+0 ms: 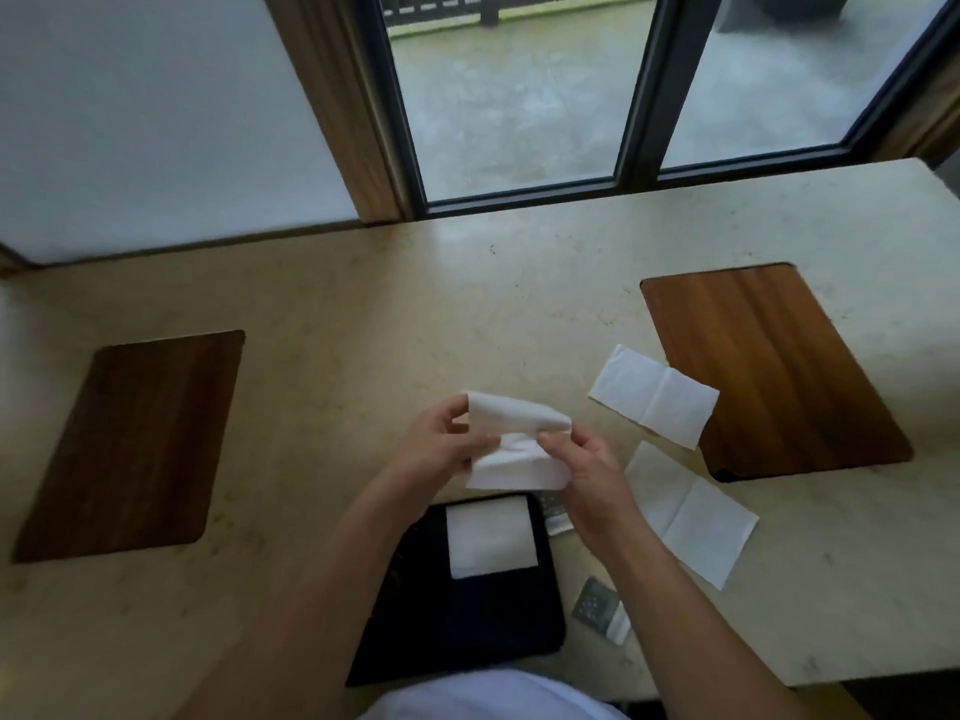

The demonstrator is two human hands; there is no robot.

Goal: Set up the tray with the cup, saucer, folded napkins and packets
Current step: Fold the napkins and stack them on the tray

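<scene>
- Seen from above: a pale stone worktop (363, 304) beneath a window, with a person's two bare arms reaching in from the bottom edge.
- The left hand (441, 444) and right hand (582, 465) sit close together, both pinched on one white napkin (514, 439) held just above the worktop and bent partway over on itself.
- Below the hands lies a dark tray (467, 615) at the near edge, with one folded napkin (491, 537) already lying in its top part.
- Two more napkins wait to the right, opened flat: one (654, 397) overlapping a wooden inset panel (779, 366), the other (691, 511) nearer the person.
- A silvery packet (602, 608) lies just right of the tray; another packet (553, 514) peeks out under the right wrist.
- No cup or saucer is in view.
- The step in hand appears to be folding this napkin; next it likely needs its edges squared, the crease pressed, then setting on the tray.
</scene>
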